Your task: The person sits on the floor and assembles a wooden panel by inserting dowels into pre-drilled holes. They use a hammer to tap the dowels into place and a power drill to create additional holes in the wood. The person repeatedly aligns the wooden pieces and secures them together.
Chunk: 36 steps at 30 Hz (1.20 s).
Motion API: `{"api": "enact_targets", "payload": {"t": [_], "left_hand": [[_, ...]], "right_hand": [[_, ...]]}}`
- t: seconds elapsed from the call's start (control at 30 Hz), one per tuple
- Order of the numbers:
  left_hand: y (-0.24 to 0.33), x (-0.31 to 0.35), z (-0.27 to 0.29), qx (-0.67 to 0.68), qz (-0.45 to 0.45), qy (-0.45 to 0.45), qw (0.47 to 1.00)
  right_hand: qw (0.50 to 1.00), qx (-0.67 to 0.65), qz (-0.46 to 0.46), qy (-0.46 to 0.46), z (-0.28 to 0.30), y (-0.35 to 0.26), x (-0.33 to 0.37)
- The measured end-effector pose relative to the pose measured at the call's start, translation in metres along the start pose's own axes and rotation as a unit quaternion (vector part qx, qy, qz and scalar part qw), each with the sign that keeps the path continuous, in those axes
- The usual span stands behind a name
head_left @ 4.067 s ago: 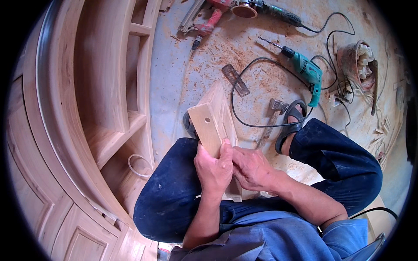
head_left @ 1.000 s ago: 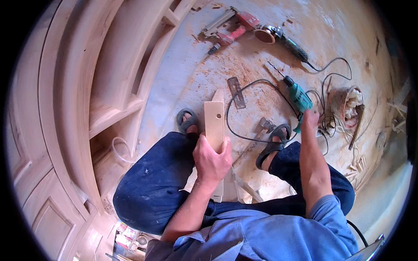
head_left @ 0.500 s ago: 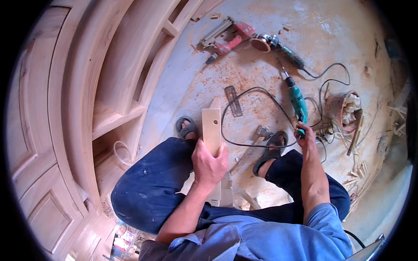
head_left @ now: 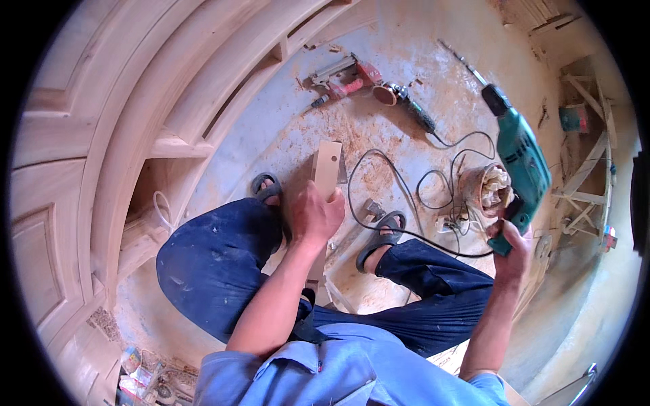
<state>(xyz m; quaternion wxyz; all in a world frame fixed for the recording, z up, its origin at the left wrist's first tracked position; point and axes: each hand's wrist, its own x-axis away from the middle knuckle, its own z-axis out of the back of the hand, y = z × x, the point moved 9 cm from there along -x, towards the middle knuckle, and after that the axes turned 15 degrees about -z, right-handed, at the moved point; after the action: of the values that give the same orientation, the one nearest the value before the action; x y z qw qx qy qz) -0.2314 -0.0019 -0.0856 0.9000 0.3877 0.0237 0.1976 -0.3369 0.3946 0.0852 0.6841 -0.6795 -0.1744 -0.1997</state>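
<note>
While a big wooden cupboard (head_left: 112,155) stood along the left edge of the floor (head_left: 233,155), the person had both hands full. The left hand (head_left: 317,215) was wrapped tight round a pale block of wood (head_left: 328,168). That block was out in front, between the two legs (head_left: 217,264), and a round hole (head_left: 335,158) showed near its far end. I could not tell if it touched the floor. Past it, nearer the floor's far edge, lay a red nail gun (head_left: 347,86), and just to its right a grinder (head_left: 406,103). A hammer (head_left: 371,208) lay just beside the right sandal (head_left: 364,258). Next came a bucket (head_left: 472,196) with pale stuff in it. Farthest right, the right hand (head_left: 512,252) was closed round the handle of a green drill (head_left: 528,159), up off the floor, with its long bit (head_left: 464,59) pointing away from the body.

I think the step in hand was getting the drill ready while keeping the block held. The next move seemed to call for two steady hands, with the bit kept clear of the legs and the cord (head_left: 349,184) loose.
</note>
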Motion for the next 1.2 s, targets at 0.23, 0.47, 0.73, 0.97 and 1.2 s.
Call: {"api": "enact_targets", "payload": {"t": [0.23, 0.47, 0.73, 0.97, 1.2], "left_hand": [[-0.006, 0.000, -0.001, 0.014, 0.010, -0.013, 1.000], [0.007, 0.001, 0.006, 0.058, 0.046, -0.064, 0.995], [0.004, 0.004, 0.000, 0.069, 0.027, -0.021, 0.997], [0.002, 0.003, -0.001, 0.060, 0.012, -0.018, 0.998], [0.001, 0.003, -0.001, 0.066, 0.017, -0.020, 0.997]], "right_hand": [[0.984, 0.149, -0.087, -0.043, -0.099, -0.094, 0.053], [0.944, 0.306, -0.124, -0.009, -0.141, -0.116, 0.101], [0.902, 0.406, -0.145, -0.009, -0.189, -0.130, 0.111], [0.893, 0.415, -0.170, -0.023, -0.205, -0.125, 0.109], [0.884, 0.437, -0.163, -0.038, -0.212, -0.122, 0.108]]}}
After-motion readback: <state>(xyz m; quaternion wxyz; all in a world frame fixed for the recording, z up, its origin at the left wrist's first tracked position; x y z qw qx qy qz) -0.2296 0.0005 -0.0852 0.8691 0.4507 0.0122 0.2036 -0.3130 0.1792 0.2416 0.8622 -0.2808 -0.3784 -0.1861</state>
